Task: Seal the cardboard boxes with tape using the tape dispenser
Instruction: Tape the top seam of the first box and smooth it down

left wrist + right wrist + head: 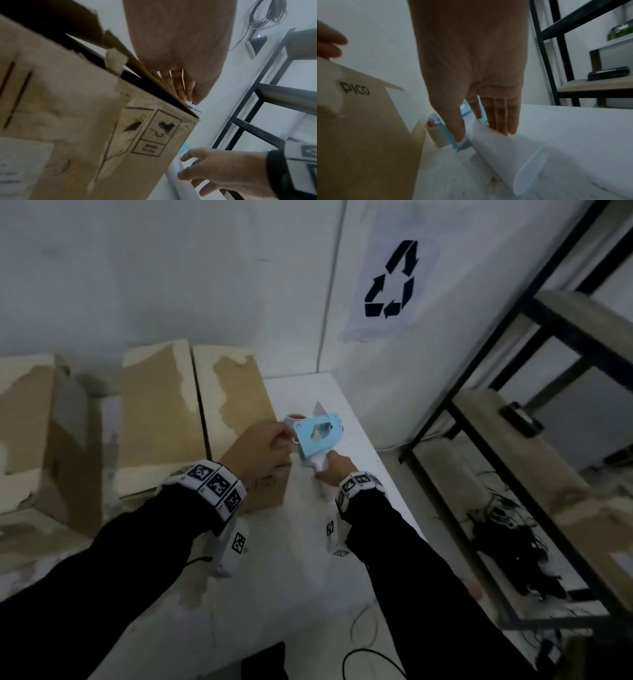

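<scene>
A light-blue tape dispenser [318,436] with a white handle [505,155] and a brown tape roll [436,135] lies on the white table [301,559], just right of a cardboard box [236,405]. My right hand [334,467] reaches onto the handle. In the right wrist view its thumb lies on one side and its straight fingers [501,121] on the other, spread and not wrapped round. My left hand [281,440] rests on the box's top right edge, fingers [181,88] straight along a slightly raised flap. The box [85,121] carries handling marks.
Two more worn cardboard boxes [157,412] [37,433] stand to the left against the wall. A black metal shelf unit [513,422] with wooden boards stands right of the table, with tangled cables [513,542] on the floor. A recycling sign [390,278] hangs on the wall.
</scene>
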